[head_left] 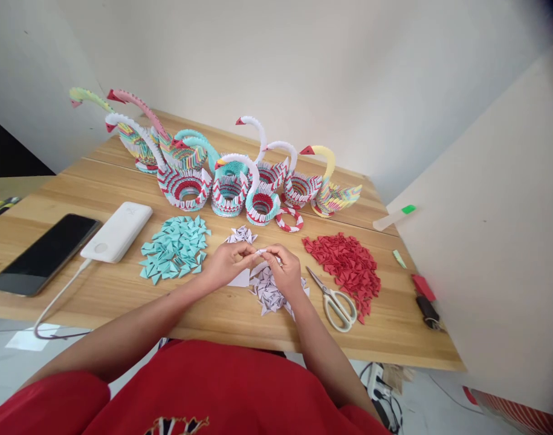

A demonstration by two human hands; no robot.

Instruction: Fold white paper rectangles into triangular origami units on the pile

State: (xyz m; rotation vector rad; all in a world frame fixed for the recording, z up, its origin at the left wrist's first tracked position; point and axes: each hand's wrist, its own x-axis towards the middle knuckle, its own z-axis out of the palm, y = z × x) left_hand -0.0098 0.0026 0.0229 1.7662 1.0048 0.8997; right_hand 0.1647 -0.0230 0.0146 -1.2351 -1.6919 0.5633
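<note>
Between the fingertips of my left hand (228, 261) and my right hand (281, 266) is a small white folded paper piece (260, 252). Both hands pinch it, closed, above the table's middle. Under and beside my right hand lies a heap of white folded paper triangles (269, 293). A smaller heap of white triangles (240, 234) sits just beyond my left hand. Partly covered by the left hand is a flat white paper sheet (240, 279). Turquoise triangles (174, 248) are piled to the left, red triangles (346, 266) to the right.
Several folded-paper swans (185, 187) stand along the back, with a red and white paper ring (289, 220) in front. Scissors (337, 305) lie right of my hand. A phone (45, 254) and a cabled white power bank (117, 232) lie left; a green-capped glue tube (394, 217) lies right.
</note>
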